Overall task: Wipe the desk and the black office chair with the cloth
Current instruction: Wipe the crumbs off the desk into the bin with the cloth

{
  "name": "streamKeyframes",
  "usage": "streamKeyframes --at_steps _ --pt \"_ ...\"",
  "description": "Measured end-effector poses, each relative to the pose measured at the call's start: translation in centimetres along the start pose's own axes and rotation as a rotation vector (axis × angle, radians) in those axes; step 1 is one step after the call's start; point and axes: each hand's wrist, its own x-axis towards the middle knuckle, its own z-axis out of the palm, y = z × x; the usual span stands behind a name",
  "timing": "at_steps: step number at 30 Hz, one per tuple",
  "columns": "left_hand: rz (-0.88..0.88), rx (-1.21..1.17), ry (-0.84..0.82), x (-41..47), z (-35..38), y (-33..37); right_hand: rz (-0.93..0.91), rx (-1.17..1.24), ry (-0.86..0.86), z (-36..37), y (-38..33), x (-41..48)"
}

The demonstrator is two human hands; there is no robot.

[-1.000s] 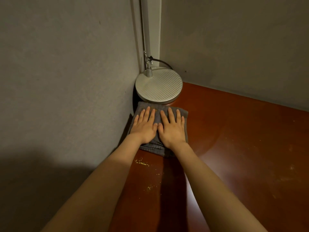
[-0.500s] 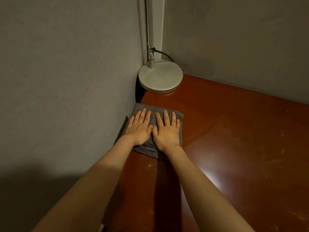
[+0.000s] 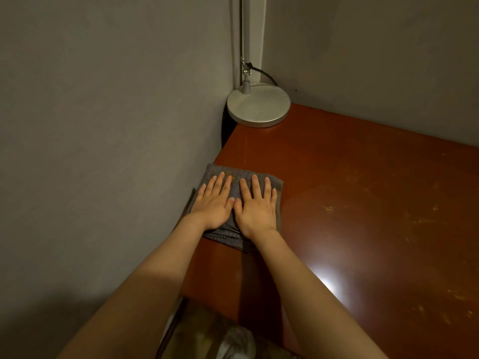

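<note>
Pressing down side by side, the left hand (image 3: 213, 203) and right hand (image 3: 256, 206) lay flat, fingers straight and slightly spread, on a folded dark grey cloth (image 3: 217, 169). That cloth sat at the left edge of the glossy reddish-brown wooden desk (image 3: 363, 190), just beside the grey wall (image 3: 103, 125). Well apart, in the desk's far left corner, stood a round ribbed silver lamp base (image 3: 259, 107).

Reddish-brown desk (image 3: 363, 203) carries grey cloth (image 3: 234, 237) and round lamp base (image 3: 259, 107).
</note>
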Motion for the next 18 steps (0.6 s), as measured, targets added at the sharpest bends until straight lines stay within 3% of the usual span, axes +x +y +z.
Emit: streamKeyframes --at_steps 18 --pt "-0.025 -0.005 -0.034 -4.6 1.7 -0.2 -0.019 0.036 0.051 1.8 -0.8 -4.5"
